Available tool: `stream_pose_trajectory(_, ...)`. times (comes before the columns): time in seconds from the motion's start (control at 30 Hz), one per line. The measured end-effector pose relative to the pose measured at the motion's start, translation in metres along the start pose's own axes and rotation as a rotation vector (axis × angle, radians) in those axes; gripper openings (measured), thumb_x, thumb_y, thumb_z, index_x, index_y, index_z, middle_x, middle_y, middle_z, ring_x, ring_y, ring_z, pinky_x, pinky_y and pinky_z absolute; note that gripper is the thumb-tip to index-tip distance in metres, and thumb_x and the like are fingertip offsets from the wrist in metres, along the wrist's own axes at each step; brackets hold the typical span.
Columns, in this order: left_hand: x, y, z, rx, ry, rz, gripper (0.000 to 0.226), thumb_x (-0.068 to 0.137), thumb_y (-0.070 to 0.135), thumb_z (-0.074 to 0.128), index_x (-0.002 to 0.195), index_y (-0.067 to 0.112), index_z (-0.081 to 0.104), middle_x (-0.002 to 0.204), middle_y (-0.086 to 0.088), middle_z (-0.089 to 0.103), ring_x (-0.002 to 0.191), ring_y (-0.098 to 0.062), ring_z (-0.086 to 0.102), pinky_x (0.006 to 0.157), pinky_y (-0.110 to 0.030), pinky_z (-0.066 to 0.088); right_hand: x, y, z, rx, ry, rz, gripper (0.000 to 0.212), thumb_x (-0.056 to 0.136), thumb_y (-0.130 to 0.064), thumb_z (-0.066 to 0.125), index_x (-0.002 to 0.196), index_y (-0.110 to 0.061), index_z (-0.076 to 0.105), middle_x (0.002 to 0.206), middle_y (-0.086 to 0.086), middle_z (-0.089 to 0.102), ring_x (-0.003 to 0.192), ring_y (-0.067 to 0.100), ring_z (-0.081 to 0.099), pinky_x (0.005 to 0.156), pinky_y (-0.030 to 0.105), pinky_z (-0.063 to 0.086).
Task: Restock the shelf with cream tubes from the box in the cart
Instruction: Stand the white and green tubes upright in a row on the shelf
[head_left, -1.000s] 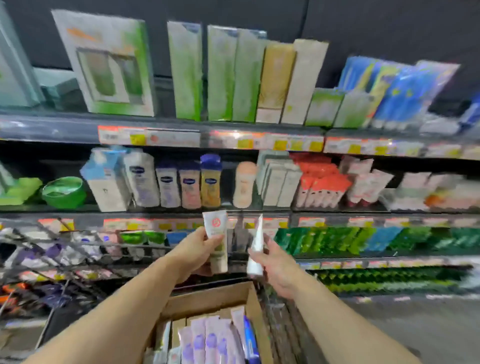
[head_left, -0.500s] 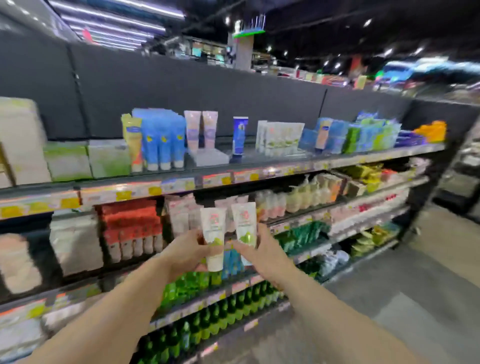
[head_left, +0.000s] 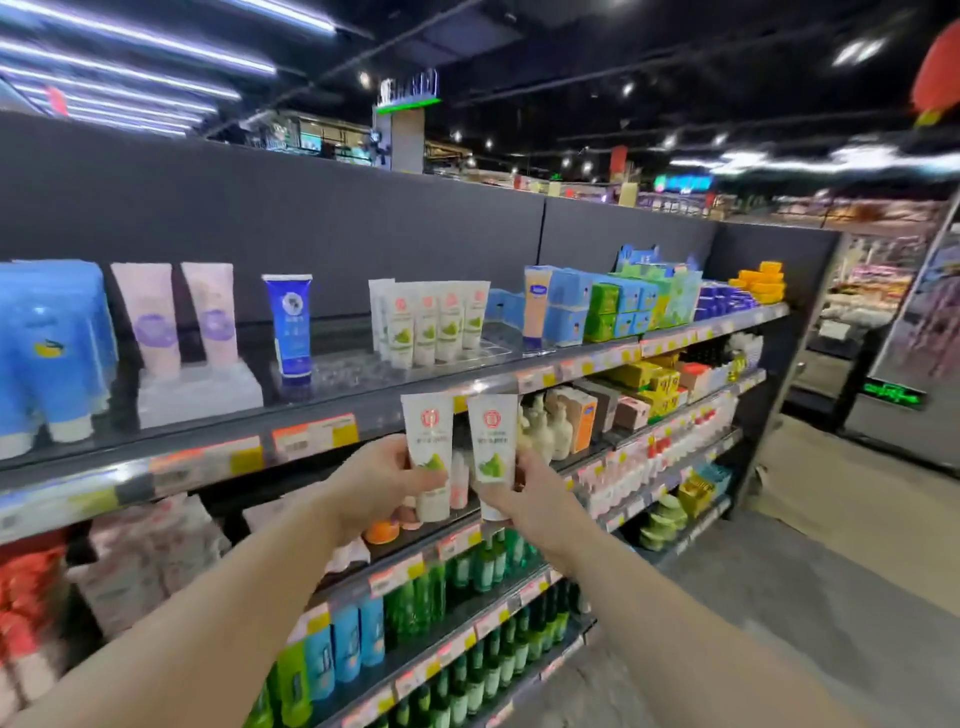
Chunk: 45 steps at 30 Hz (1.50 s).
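Far left on the top shelf: blue bottles, then two pale pink tubes standing cap-down on a clear riser, then a single dark blue tube. Centre of that shelf: a row of white cream tubes with green leaf print, upright, caps down, in a clear tray. Below and in front of the shelf edge, held up side by side: left hand with fingers curled round one white cream tube, cap down, red round logo facing out; just beside it, right hand pinching a second matching tube near its lower end, also upright. Both held tubes apart from the shelf row, lower than it. Further right on the top shelf: blue and green cartons, then orange tubs at the far end.
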<state>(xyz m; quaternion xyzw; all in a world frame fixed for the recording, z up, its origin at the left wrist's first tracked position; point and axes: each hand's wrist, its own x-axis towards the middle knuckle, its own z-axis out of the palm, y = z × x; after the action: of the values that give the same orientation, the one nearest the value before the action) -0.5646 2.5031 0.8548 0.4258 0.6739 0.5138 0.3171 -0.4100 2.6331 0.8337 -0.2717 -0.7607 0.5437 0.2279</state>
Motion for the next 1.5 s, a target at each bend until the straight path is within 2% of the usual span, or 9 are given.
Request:
stream_pose_trajectory(0.2,0.109,0.025,-0.017,-0.026,0.066,0.037,0.025,0.089,0.012,0.067,0.111,0.025,0.062,0.107,0.001,0.072,0.092,-0.016,0.071,0.073,-0.034,0.060,0.117,-0.002,-0.037,0.076,0.018,-0.033,0.030,0.088,-0.019,0.070,0.114,-0.027,0.056,0.111,-0.006,0.065,0.102,0.015,0.065,0.083,0.036,0.058)
stream_pose_trajectory(0.43,0.193,0.051,-0.024,0.053,0.169,0.064,0.021,0.091,0.014,0.065,0.108,0.026,0.062,0.107,0.008,0.069,0.097,-0.013,0.068,0.078,-0.033,0.059,0.223,-0.006,-0.066,0.079,-0.018,-0.129,0.033,0.084,-0.022,0.074,0.113,-0.032,0.059,0.107,-0.009,0.071,0.101,0.014,0.066,0.087,0.033,0.054)
stream_pose_trajectory(0.53,0.213,0.055,-0.021,0.063,0.236,0.060,0.020,0.090,0.015,0.066,0.105,0.027,0.063,0.107,0.007,0.070,0.095,-0.012,0.068,0.071,-0.028,0.059,0.259,-0.007,-0.077,0.071,-0.079,-0.170,0.036,0.084,-0.025,0.074,0.116,-0.033,0.058,0.107,-0.012,0.071,0.101,0.009,0.066,0.090,0.033,0.054)
stream_pose_trajectory(0.63,0.232,0.058,-0.011,0.065,0.330,0.039,0.024,0.090,0.016,0.067,0.111,0.024,0.063,0.109,0.004,0.071,0.099,-0.018,0.068,0.079,-0.038,0.060,0.294,-0.007,-0.095,0.064,-0.190,-0.216,0.035,0.085,-0.026,0.073,0.116,-0.033,0.057,0.108,-0.013,0.070,0.101,0.007,0.066,0.085,0.028,0.054)
stream_pose_trajectory(0.87,0.239,0.070,-0.002,0.132,0.609,-0.032,0.018,0.089,0.013,0.067,0.105,0.023,0.067,0.100,0.004,0.075,0.096,-0.019,0.070,0.076,-0.034,0.059,0.347,-0.024,-0.130,0.084,-0.373,-0.341,0.030,0.083,-0.016,0.075,0.108,-0.026,0.061,0.097,-0.002,0.073,0.089,0.021,0.070,0.081,0.045,0.059)
stream_pose_trajectory(1.03,0.220,0.067,-0.005,0.218,0.774,-0.095,0.025,0.087,0.016,0.070,0.102,0.035,0.064,0.103,0.012,0.073,0.099,-0.008,0.068,0.086,-0.033,0.056,0.364,-0.034,-0.125,0.110,-0.393,-0.359,0.027,0.083,-0.019,0.075,0.103,-0.031,0.061,0.095,-0.008,0.074,0.088,0.014,0.071,0.081,0.041,0.059)
stream_pose_trajectory(1.17,0.216,0.067,0.007,0.214,0.798,-0.083,0.028,0.088,0.014,0.068,0.101,0.038,0.060,0.101,0.020,0.069,0.096,0.002,0.064,0.071,-0.013,0.048,0.372,-0.035,-0.111,0.109,-0.411,-0.354,0.029,0.084,-0.020,0.074,0.107,-0.033,0.062,0.101,-0.010,0.072,0.095,0.011,0.069,0.082,0.039,0.058)
stream_pose_trajectory(1.3,0.219,0.069,0.009,0.172,0.812,-0.083,0.028,0.088,0.015,0.068,0.100,0.039,0.061,0.099,0.022,0.070,0.095,0.003,0.065,0.070,-0.013,0.048,0.373,-0.035,-0.102,0.005,-0.370,-0.362,0.031,0.085,-0.023,0.074,0.112,-0.028,0.060,0.102,-0.012,0.068,0.094,0.007,0.065,0.068,0.022,0.050)
stream_pose_trajectory(1.5,0.218,0.062,0.008,0.129,0.806,-0.076,0.030,0.089,0.014,0.066,0.102,0.040,0.061,0.104,0.018,0.071,0.098,-0.001,0.066,0.081,-0.023,0.052,0.372,-0.031,-0.093,-0.146,-0.410,-0.376,0.030,0.086,-0.026,0.072,0.110,-0.029,0.055,0.108,-0.014,0.065,0.098,0.009,0.063,0.080,0.030,0.054)
